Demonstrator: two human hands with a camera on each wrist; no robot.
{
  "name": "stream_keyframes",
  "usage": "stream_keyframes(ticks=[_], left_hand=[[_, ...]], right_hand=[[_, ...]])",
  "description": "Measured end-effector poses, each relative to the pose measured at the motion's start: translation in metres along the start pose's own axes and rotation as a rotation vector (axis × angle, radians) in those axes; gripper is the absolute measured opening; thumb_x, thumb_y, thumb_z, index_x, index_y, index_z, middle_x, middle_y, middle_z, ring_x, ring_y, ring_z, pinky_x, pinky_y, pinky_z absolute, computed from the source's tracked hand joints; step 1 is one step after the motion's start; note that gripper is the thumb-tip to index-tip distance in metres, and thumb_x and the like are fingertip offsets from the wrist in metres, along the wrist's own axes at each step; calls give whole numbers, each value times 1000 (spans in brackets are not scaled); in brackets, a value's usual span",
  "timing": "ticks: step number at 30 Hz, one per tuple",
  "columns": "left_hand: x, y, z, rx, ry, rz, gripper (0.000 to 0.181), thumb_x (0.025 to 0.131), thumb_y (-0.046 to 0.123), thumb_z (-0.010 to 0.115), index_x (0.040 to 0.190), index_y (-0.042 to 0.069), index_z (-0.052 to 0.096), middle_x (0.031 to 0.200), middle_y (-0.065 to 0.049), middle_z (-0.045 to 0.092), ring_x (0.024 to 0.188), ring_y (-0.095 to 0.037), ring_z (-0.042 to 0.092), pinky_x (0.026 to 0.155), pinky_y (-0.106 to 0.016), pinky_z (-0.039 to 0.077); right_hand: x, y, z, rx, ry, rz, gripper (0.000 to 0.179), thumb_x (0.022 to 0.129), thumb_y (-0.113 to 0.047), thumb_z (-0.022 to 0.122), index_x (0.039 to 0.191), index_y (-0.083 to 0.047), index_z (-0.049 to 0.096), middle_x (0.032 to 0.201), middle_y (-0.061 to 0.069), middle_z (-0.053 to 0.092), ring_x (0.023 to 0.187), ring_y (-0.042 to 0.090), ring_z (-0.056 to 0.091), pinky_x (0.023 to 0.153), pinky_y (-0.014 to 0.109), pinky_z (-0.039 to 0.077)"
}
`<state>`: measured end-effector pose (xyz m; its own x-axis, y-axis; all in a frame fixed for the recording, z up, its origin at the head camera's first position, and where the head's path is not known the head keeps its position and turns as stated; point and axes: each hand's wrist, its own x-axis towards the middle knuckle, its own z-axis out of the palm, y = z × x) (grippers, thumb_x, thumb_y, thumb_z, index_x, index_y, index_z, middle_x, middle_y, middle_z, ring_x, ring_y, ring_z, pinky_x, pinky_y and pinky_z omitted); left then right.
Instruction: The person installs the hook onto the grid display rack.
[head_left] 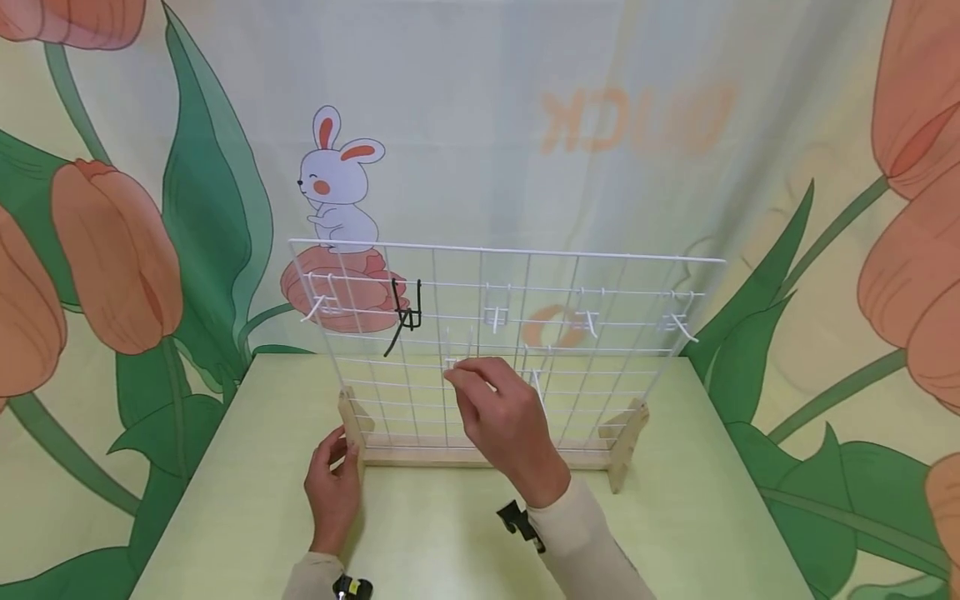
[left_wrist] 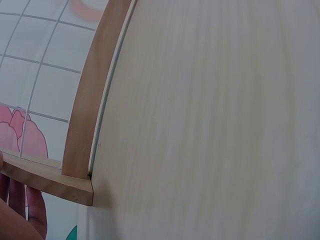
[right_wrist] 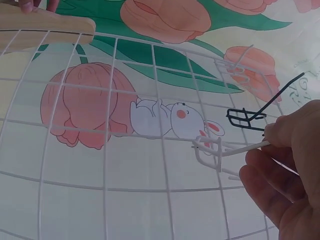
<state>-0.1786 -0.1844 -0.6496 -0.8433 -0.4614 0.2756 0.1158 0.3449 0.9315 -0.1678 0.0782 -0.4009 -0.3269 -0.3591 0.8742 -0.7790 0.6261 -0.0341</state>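
Note:
A white wire grid rack (head_left: 507, 248) stands upright on a wooden stand (head_left: 420, 457). My right hand (head_left: 510, 417) is raised in front of the grid. Between thumb and forefinger it pinches the prong of a white hook (right_wrist: 245, 149), whose wire back lies right at the grid bars. Part of that hook is hidden behind my fingers in the head view. My left hand (head_left: 332, 487) holds the left upright of the stand, fingers curled around the wooden piece (left_wrist: 50, 181) in the left wrist view. A black hook (head_left: 409, 318) hangs on the upper left grid.
Several white hooks hang along the upper rows, among them one at the far left (head_left: 322, 305) and one at the far right (head_left: 675, 322). Another white hook (head_left: 537, 385) hangs lower, beside my right hand. A printed curtain (head_left: 465, 125) falls behind the pale yellow table (head_left: 247, 475).

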Motion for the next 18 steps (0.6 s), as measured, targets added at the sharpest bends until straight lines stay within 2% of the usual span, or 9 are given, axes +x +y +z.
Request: stream_keyframes(ticks=[3, 9, 14, 18], left_hand=[[0, 1, 0, 2, 0, 1, 37, 107, 15, 64, 144, 14, 62, 125, -11, 68, 114, -16, 63, 85, 0, 45], [0, 2, -1, -10, -3, -15, 37, 107, 14, 65, 144, 16, 63, 126, -9, 68, 113, -10, 62, 85, 0, 46], [1, 0, 0, -18, 7, -9, 37, 106, 14, 65, 143, 15, 63, 125, -10, 68, 114, -17, 64, 84, 0, 46], [1, 0, 0, -18, 8, -8, 37, 106, 15, 65, 143, 15, 63, 126, -11, 68, 114, -16, 64, 85, 0, 46]], right_hand=[[0, 2, 3, -15, -16, 7, 17, 88, 1, 81, 103, -5, 78, 102, 8, 74, 95, 21, 75, 84, 29, 64], [-7, 2, 9, -45, -63, 9, 16, 89, 0, 80, 102, -8, 78, 101, 6, 74, 93, 19, 74, 78, 28, 65], [-15, 0, 12, -47, -88, 5, 18, 87, -1, 80, 102, -11, 79, 102, 4, 74, 93, 18, 74, 70, 26, 64], [-20, 0, 15, -41, -101, 15, 18, 86, -2, 82, 101, -11, 79, 104, 4, 75, 96, 18, 75, 71, 26, 64]])
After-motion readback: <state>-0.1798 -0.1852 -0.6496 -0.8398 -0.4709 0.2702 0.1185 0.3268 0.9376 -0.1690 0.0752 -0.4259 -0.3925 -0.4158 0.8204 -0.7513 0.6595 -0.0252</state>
